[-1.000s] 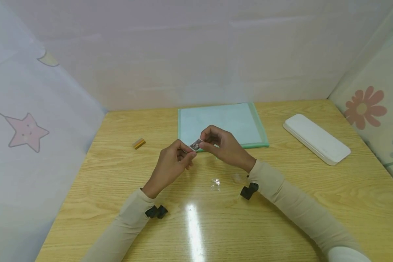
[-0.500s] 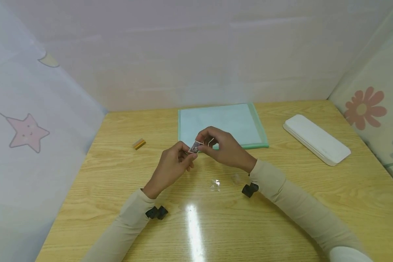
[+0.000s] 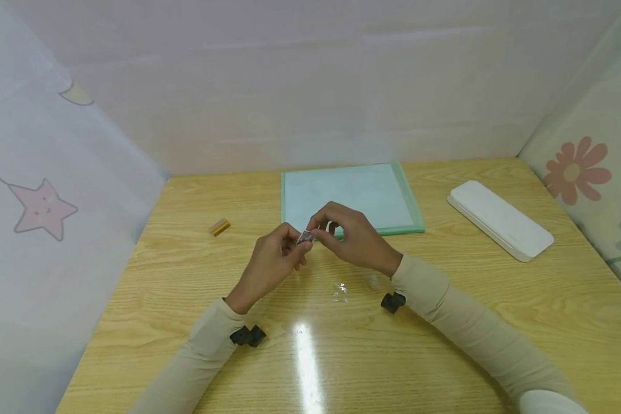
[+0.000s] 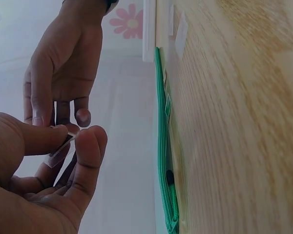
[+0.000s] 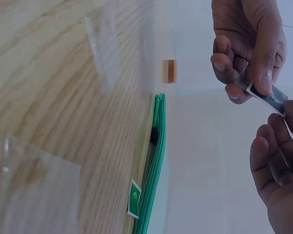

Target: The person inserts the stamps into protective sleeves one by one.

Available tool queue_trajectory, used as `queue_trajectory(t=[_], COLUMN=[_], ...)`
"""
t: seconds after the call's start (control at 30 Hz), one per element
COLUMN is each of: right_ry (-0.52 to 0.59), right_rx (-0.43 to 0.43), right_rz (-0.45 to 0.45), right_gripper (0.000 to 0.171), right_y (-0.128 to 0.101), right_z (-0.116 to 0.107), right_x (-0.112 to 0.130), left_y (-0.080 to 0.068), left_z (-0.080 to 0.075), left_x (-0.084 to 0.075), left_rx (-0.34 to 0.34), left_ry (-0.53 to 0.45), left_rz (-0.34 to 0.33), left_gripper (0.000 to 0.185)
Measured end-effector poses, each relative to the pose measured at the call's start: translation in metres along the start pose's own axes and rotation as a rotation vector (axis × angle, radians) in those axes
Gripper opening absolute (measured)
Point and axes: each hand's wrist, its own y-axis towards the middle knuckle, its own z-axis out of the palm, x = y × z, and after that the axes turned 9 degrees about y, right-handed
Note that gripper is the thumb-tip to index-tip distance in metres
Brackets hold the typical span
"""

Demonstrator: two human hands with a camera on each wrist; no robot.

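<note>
Between my two hands is a small dark stamp [image 3: 305,237] with a white border, with a clear plastic sleeve [image 4: 57,157] about it. My left hand [image 3: 270,261] pinches one end between thumb and forefinger. My right hand [image 3: 354,236] pinches the other end, its fingertips right at the stamp's edge. In the right wrist view the dark stamp [image 5: 271,99] spans the gap from the left thumb to the right fingers. Both hands are raised above the table, in front of a pale blue zip folder [image 3: 352,195].
Two clear plastic sleeves [image 3: 340,292] lie on the wooden table [image 3: 383,362]. A small green stamp [image 5: 134,198] lies by the folder's green edge. To the left is an orange-brown strip [image 3: 219,227]; to the right, a white case [image 3: 499,219]. Fabric walls surround the table.
My right fingers have shifted slightly left and down along the stamp, covering more of it. The stamp has turned a little. My left hand stays almost still.
</note>
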Motion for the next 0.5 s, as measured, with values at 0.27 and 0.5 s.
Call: queue_trajectory(t=[0.27,0.5], right_ry=[-0.077,-0.142], right_rx=[-0.022,-0.020], right_rz=[-0.058,-0.112], right_gripper=[0.013,0.016], right_y=[-0.0006,-0.0020], right_z=[0.0014,0.0031], right_x=[0.0002,-0.0009], left_y=[-0.0011,-0.0020], left_z=[0.0003,0.0003], left_x=[0.0016,0.0028], left_rx=[-0.006,-0.004], left_ry=[-0.041,-0.037], left_rz=[-0.001,0.011], left_gripper=[0.017,0.017])
